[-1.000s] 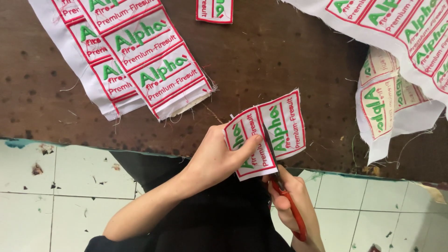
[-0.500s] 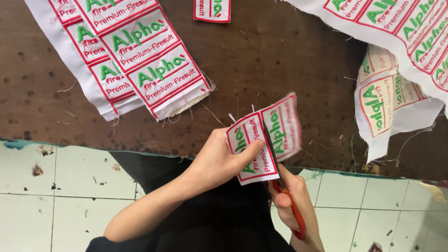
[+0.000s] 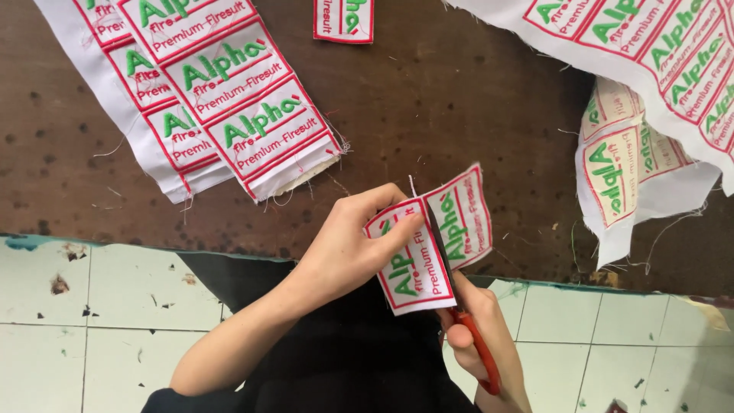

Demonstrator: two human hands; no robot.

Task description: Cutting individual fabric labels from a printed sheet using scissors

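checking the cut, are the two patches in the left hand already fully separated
No, the scissors sit partway between the two patches, which remain joined.

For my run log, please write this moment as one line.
left hand: holds patch strip | right hand: scissors cutting between patches | table: more strips

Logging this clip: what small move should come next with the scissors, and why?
Probably close the scissors further along the gap. The right hand has the blades between the two joined patches, which the left hand pinches, and the far end looks uncut.
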